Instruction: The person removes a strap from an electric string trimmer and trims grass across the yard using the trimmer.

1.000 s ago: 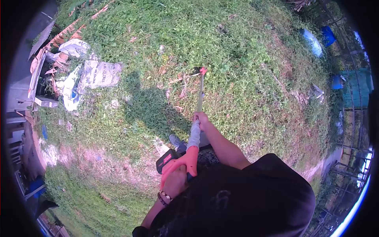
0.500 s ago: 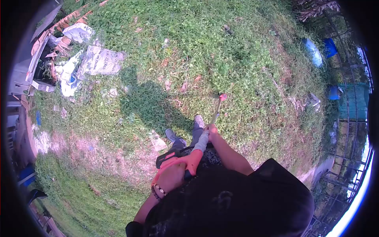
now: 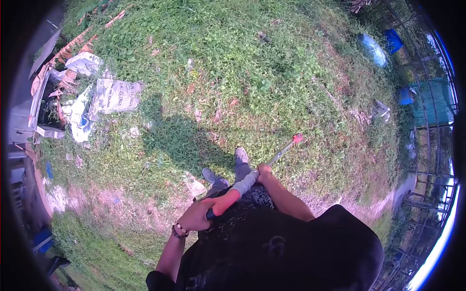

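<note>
A long tool (image 3: 246,182) is gripped at its orange handle (image 3: 226,202) by the curled left hand (image 3: 196,216). Its shaft (image 3: 280,156) is clasped by the right hand (image 3: 264,173).

The head camera looked forward and down.
The black shirt (image 3: 286,247) sat close below it; grass (image 3: 233,63) lay farther off.

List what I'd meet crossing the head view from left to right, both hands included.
Printed sack → left hand on the tool's rear grip → right shoe → right hand on the pole → red tool tip → pale blue object in the grass → green sheet.
</note>
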`<state>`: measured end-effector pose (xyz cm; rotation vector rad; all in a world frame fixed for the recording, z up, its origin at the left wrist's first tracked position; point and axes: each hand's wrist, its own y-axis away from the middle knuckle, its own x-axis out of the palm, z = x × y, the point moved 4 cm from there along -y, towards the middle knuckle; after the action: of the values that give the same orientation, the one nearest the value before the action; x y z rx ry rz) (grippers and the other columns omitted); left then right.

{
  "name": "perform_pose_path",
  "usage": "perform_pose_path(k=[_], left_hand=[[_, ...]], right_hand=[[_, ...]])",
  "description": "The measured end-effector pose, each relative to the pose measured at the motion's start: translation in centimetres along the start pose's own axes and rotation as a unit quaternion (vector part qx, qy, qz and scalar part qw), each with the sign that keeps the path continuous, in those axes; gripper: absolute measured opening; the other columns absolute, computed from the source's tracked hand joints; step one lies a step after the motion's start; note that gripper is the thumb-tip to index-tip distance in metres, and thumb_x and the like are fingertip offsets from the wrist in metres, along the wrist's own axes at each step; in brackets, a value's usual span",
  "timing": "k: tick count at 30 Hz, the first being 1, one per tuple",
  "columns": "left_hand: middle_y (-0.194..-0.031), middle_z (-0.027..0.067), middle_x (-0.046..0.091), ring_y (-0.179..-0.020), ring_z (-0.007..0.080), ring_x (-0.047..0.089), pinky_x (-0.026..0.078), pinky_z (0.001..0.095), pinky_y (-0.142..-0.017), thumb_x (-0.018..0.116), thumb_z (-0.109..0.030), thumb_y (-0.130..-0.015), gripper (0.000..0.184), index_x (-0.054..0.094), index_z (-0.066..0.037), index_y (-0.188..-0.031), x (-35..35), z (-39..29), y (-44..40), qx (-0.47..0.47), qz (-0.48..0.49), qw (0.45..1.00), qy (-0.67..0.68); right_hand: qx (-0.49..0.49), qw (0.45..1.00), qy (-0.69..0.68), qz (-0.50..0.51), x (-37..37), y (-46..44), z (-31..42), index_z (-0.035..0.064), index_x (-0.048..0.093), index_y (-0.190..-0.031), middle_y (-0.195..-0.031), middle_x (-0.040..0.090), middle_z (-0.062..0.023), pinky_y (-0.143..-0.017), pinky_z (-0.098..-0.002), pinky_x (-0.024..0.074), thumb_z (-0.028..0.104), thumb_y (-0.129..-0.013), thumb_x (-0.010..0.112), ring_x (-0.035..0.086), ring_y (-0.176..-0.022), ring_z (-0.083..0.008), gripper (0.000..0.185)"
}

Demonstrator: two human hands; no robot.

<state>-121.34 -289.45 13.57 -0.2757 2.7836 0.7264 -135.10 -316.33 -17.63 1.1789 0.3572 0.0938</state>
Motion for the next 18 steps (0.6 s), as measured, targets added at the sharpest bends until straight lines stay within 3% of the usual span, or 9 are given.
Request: perform_pose_path(k=[4,6,11,14,18], left_hand=[[-0.103,0.0178,0.06,-0.097,0.0377,0.059,0.047,0.0393,-0.084,0.062,-0.008,-0.062,0.056,0.053,-0.004,-0.117,1.0,-1.2,0.8,-0.032,-0.116,0.99,0.074],[-0.097,0.0201,0.06,-0.094,0.0403,0.058,0.047,0.0415,-0.083,0.062,-0.007,-0.061,0.052,0.053,0.0,-0.112,1.7,-1.9,1.0,-0.069,-0.163,0.98,0.093],[-0.085,0.0253,0.059,-0.086,0.0431,0.058,0.048,0.0447,-0.075,0.065,-0.007,-0.062,0.044,0.05,0.003,-0.103,3.9,-3.7,-0.2,-0.121,-0.256,0.956,0.073],[-0.08,0.0267,0.059,-0.081,0.0445,0.059,0.048,0.0463,-0.07,0.067,-0.008,-0.063,0.042,0.049,0.004,-0.099,4.3,-5.0,-1.2,-0.146,-0.305,0.941,0.03],[-0.081,0.0274,0.059,-0.079,0.0452,0.059,0.048,0.0483,-0.067,0.067,-0.009,-0.063,0.043,0.047,0.004,-0.099,4.8,-5.1,-1.9,-0.192,-0.288,0.938,0.014]], right_hand=[[-0.094,0.993,0.062,0.047,8.5,0.0,1.7,-0.0012,0.05,-0.091,-0.079,0.054,-0.0156,-0.055,-0.0446,0.051,0.003,-0.072,0.053,0.058,-0.065,-0.0281,0.019],[-0.077,0.974,0.132,0.168,13.3,2.1,3.1,-0.0015,0.05,-0.088,-0.076,0.055,-0.0146,-0.049,-0.0414,0.0488,0.002,-0.072,0.055,0.056,-0.059,-0.0254,0.017],[-0.136,0.935,0.158,0.285,22.8,6.9,3.9,-0.0009,0.052,-0.074,-0.064,0.053,-0.0108,-0.046,-0.0363,0.0437,0.003,-0.079,0.055,0.052,-0.052,-0.0215,0.007],[-0.128,0.909,0.199,0.344,25.6,9.3,3.7,-0.0004,0.054,-0.069,-0.061,0.053,-0.0107,-0.046,-0.036,0.0432,0.006,-0.08,0.056,0.052,-0.051,-0.0218,0.014],[-0.12,0.904,0.212,0.352,26.4,9.5,4.0,-0.0002,0.054,-0.07,-0.06,0.052,-0.0114,-0.043,-0.0376,0.0405,0.006,-0.078,0.056,0.051,-0.049,-0.0228,0.011]])
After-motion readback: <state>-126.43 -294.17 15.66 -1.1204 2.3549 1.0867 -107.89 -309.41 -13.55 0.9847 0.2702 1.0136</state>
